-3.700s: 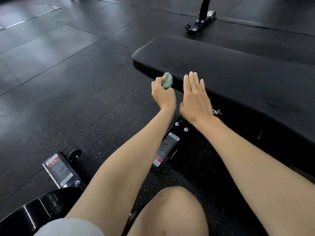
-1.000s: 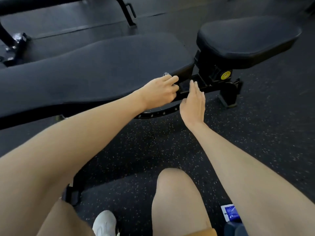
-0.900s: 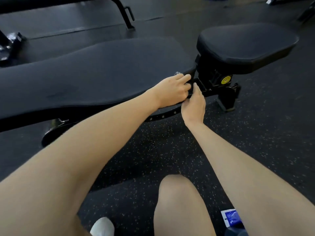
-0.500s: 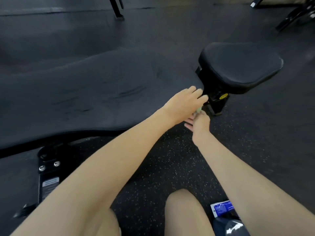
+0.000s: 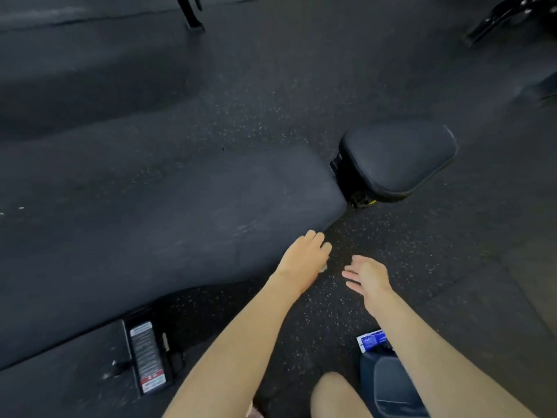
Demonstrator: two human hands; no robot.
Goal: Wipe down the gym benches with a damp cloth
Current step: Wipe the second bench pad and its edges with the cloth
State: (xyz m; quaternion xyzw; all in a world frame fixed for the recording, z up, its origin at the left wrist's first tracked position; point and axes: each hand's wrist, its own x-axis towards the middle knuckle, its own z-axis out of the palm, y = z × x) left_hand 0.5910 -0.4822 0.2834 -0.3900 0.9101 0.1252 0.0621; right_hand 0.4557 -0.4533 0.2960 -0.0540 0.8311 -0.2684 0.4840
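One head view, blurred: the left hand (image 5: 304, 260) curls round the cloth (image 5: 323, 268), a pale scrap showing, at the near edge of the bench pad (image 5: 168, 212); the right hand (image 5: 366, 274) hangs slack, empty. Bunched so small, the cloth could skip patches.

Dark rubber floor (image 5: 407, 236) flecked with pale specks; black machine legs (image 5: 191, 13) stand at the far edge, more metal frame (image 5: 506, 16) at the upper right

Left: long black padded back pad (image 5: 150, 221); short black padded seat pad (image 5: 398, 158) behind-right of it. Left hand (image 5: 303, 260), small pale crumpled cloth (image 5: 323, 268) under it, at the back pad's near right edge; right hand (image 5: 366, 274) just right, over speckled rubber floor (image 5: 422, 251).
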